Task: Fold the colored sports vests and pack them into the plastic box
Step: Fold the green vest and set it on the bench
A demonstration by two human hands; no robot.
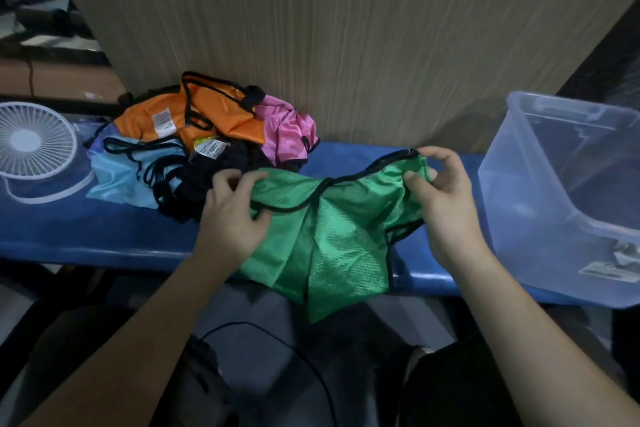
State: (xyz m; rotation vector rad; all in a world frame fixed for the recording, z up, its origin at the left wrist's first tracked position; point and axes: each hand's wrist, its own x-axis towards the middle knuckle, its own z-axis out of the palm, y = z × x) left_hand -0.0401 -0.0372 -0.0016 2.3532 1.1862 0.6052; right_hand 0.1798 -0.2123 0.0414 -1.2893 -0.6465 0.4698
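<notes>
Both hands, the left hand [230,218] and right hand [446,204], are gripping the green vest [332,239] with curled fingers, stretching it above the tabletop [104,232].

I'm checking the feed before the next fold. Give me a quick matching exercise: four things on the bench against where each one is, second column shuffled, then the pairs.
Things:
1. green vest
2. plastic box
3. fan
4. orange vest

Places:
A. far left of the bench
B. on top of the pile by the wall
C. held in both hands, hanging over the bench's front edge
D. right end of the bench, no vests visible inside

Pairs: 1-C, 2-D, 3-A, 4-B
</notes>
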